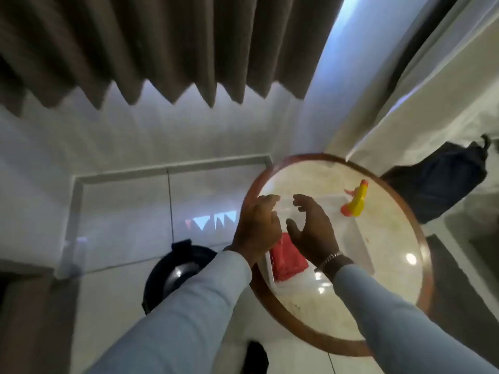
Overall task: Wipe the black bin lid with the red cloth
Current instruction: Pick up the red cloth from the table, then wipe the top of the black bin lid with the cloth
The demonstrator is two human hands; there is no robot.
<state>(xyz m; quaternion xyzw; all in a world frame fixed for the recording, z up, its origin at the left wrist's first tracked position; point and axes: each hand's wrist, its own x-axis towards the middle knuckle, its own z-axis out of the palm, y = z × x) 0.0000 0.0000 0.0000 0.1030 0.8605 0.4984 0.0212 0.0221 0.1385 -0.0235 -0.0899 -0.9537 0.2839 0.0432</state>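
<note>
The red cloth [287, 261] lies folded in a white tray [359, 238] on a round marble-topped table [378, 300]. My left hand [258, 228] and my right hand [313, 230] hover side by side above the tray, fingers curled and apart, holding nothing. Part of the cloth is hidden under both hands. The black bin with its lid [175, 271] stands on the floor to the left of the table, partly hidden behind my left sleeve.
A yellow spray bottle [356, 201] with an orange nozzle stands on the table beyond the tray. A dark bag [442, 182] rests to the right of the table. Brown curtains [162, 49] hang at the back. White bedding lies at the upper right.
</note>
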